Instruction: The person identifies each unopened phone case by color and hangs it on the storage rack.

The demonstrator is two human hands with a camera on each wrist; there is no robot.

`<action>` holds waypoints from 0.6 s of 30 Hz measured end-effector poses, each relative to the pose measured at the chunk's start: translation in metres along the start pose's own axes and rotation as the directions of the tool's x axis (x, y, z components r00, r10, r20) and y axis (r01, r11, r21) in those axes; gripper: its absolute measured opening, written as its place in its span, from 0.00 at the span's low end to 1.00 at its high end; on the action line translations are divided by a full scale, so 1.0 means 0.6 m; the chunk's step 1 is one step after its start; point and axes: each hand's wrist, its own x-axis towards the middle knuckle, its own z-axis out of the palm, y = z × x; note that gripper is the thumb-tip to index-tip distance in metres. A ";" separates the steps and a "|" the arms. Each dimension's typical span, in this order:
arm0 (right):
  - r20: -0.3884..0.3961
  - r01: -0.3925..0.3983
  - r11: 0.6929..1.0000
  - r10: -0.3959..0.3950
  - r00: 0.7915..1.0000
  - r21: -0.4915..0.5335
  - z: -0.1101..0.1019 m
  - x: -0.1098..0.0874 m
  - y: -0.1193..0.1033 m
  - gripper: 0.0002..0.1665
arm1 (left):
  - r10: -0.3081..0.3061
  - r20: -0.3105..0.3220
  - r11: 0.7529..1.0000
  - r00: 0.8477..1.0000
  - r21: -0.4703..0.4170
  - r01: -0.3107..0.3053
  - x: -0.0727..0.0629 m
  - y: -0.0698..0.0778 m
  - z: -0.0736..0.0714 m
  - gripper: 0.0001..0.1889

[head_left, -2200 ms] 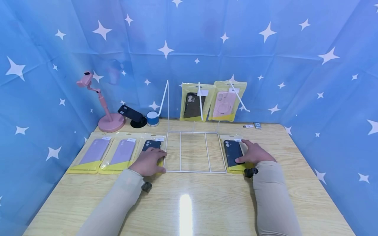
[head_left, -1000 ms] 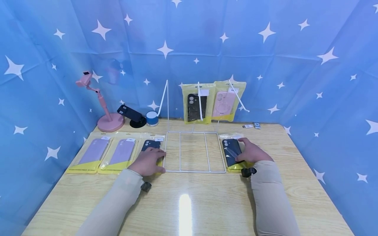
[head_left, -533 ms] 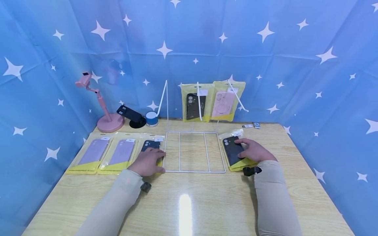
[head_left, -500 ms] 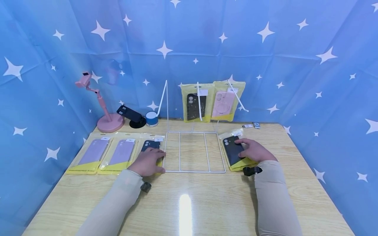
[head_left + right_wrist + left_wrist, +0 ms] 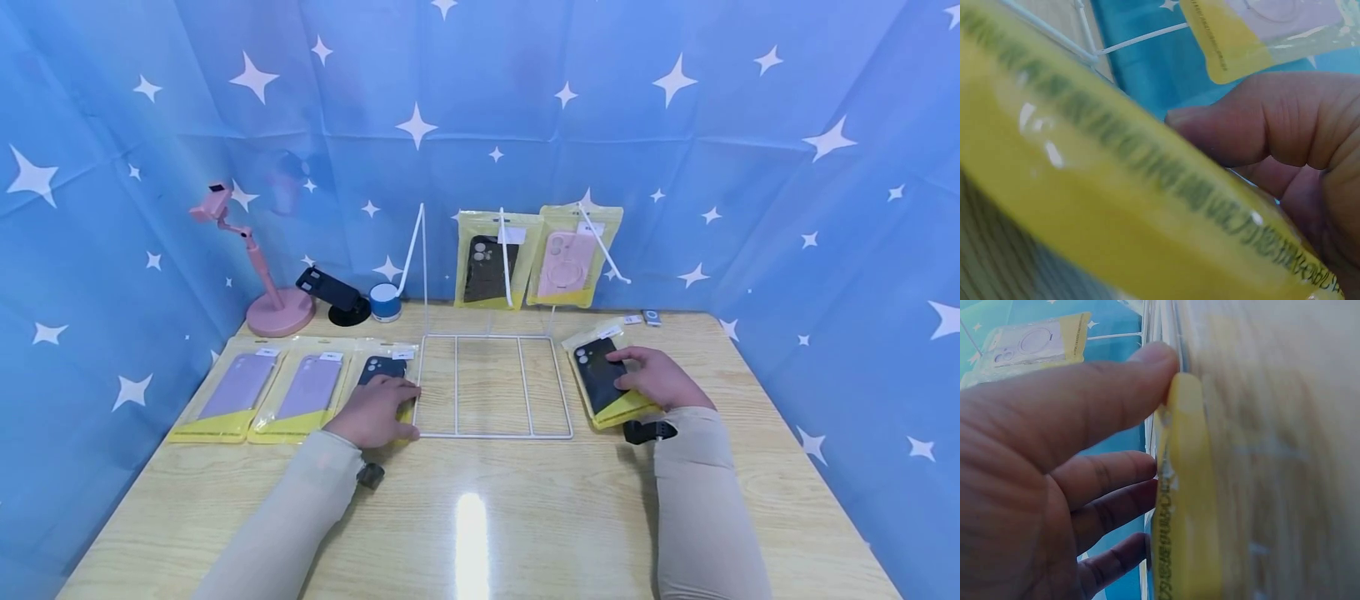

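Blue curtain (image 5: 480,67) with white stars behind; pale wood-grain table (image 5: 525,525) below.

Head view: right dark pouch (image 5: 598,382) lies askew on the table side of things, just beside the right edge of the white wire rack (image 5: 495,436). Right hand (image 5: 662,381) has it by the right part, thumb and fingers drawn in to a pinch. Left hand (image 5: 375,411) rests over the left dark pouch (image 5: 383,367) at the rack's left edge, digits loosely extended, nothing clearly gripped. Two lilac pouches (image 5: 309,387) lie further left. On the rack's hooks: hanging dark pouch (image 5: 487,271), hanging pink pouch (image 5: 566,262).

Step, as judged: right dark pouch being taken up, grip made. Next move, as judged: keep the pinch firm, raise the pouch clear of the side wire; left hand may serve to steady the rack.

Left wrist: shows what the head view hides, the underside of that hand. Left thumb (image 5: 1097,403) nearly straight, tip at the pouch corner by the wire; three fingers (image 5: 1110,515) reach the pouch edge. Printed characters show on its yellow band (image 5: 1191,487).

Right wrist: yellow edge (image 5: 1097,181) of the held pouch, large and blurred, right thumb (image 5: 1241,122) behind it. Full clearance from the table: cannot tell.
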 end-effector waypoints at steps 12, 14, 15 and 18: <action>-0.167 0.009 0.996 0.006 0.986 0.092 -0.033 -0.027 -0.004 0.34 | 0.004 -0.010 1.000 1.000 0.008 -0.004 0.001 -0.002 0.001 0.38; -0.188 0.019 0.995 -0.001 0.982 0.097 -0.040 -0.032 -0.003 0.34 | 0.005 -0.010 1.000 1.000 0.006 -0.005 0.000 -0.003 0.001 0.38; -0.196 0.028 0.994 -0.008 0.981 0.103 -0.044 -0.034 -0.002 0.34 | 0.006 -0.009 1.000 1.000 0.005 -0.006 0.000 -0.003 0.001 0.38; -0.212 0.066 0.990 -0.038 0.976 0.128 -0.053 -0.042 0.001 0.34 | 0.008 -0.009 1.000 1.000 0.003 -0.008 0.000 -0.003 0.001 0.38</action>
